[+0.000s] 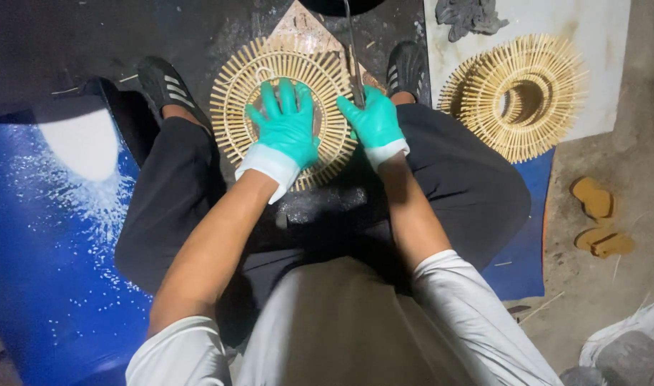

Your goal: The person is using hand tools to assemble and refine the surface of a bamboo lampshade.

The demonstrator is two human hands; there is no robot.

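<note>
- I see my left hand [284,129], in a teal rubber glove, lying flat with fingers spread on the round sunburst frame of pale bamboo sticks [284,107].
- That frame rests on the dark floor between my two black shoes [162,82], just ahead of my knees.
- My right hand [373,123], gloved the same, has its fingers curled around a thin dark metal rod [354,68] that stands upright at the frame's right edge.
- A stack of similar bamboo sunburst frames [520,96] sits on a white board [598,28] to the right, well apart.
- A pair of tan sandals [598,218] lies farther right.
</note>
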